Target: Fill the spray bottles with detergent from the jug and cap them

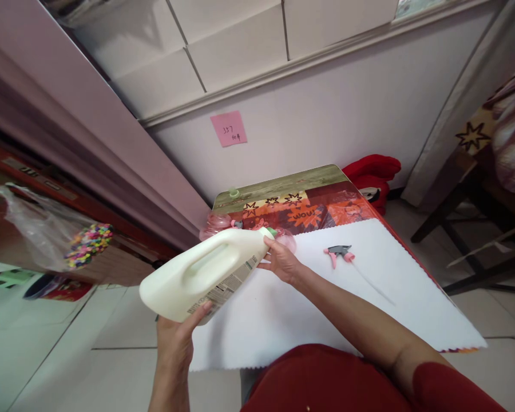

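Observation:
A large white detergent jug [214, 263] with a built-in handle is tipped nearly onto its side above the table, its neck to the right. My left hand [178, 337] grips its base from below, thumb on the label side. My right hand [283, 260] is closed around the neck, just below the green spout [271, 231]. Right behind the spout is a clear pink bottle [287, 241], partly hidden; I cannot tell whether they touch. A grey and pink trigger spray head [340, 252] with its thin tube lies on the white mat [326, 309], right of my right hand.
Another clear pink bottle [217, 224] stands behind the jug at the left. A pale green cap [234, 193] lies on the table's back corner. At the left hangs a plastic bag [38, 229] with colourful bits. A dark wooden stool [455, 229] stands at the right.

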{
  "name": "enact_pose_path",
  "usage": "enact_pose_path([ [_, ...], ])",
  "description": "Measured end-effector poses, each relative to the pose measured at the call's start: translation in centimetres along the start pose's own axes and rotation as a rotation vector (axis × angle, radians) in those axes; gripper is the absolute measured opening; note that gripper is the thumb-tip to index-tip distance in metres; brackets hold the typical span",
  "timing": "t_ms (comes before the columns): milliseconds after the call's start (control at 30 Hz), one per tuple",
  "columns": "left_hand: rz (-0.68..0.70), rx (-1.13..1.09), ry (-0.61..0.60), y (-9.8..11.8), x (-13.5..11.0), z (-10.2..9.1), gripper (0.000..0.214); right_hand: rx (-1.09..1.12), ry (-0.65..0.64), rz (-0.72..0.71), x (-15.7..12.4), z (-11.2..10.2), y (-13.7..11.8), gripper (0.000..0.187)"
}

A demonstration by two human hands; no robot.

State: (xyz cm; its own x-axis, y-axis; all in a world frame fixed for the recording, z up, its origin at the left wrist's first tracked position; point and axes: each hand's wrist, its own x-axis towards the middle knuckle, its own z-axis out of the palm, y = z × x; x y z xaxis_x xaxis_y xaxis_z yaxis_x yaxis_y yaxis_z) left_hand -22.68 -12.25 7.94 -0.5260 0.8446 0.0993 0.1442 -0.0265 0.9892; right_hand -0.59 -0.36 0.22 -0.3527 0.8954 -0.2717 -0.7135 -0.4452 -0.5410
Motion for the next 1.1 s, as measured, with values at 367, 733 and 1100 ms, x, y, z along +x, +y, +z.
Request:
enact_pose_path([
  [367,0.001,0.008,-0.006,0.27,-0.05,0.16,0.084,-0.001,0.0,0.003,-0.12,0.05,-0.14,0.039],
  [733,0.004,0.01,0.003,0.59,-0.23,0.33,0.08,0.001,0.001,-0.001,-0.06,0.07,-0.12,0.039],
  [1100,-0.001,0.013,-0.004,0.45,-0.05,0.32,0.088,-0.004,0.013,0.004,-0.2,0.28,-0.18,0.037],
])
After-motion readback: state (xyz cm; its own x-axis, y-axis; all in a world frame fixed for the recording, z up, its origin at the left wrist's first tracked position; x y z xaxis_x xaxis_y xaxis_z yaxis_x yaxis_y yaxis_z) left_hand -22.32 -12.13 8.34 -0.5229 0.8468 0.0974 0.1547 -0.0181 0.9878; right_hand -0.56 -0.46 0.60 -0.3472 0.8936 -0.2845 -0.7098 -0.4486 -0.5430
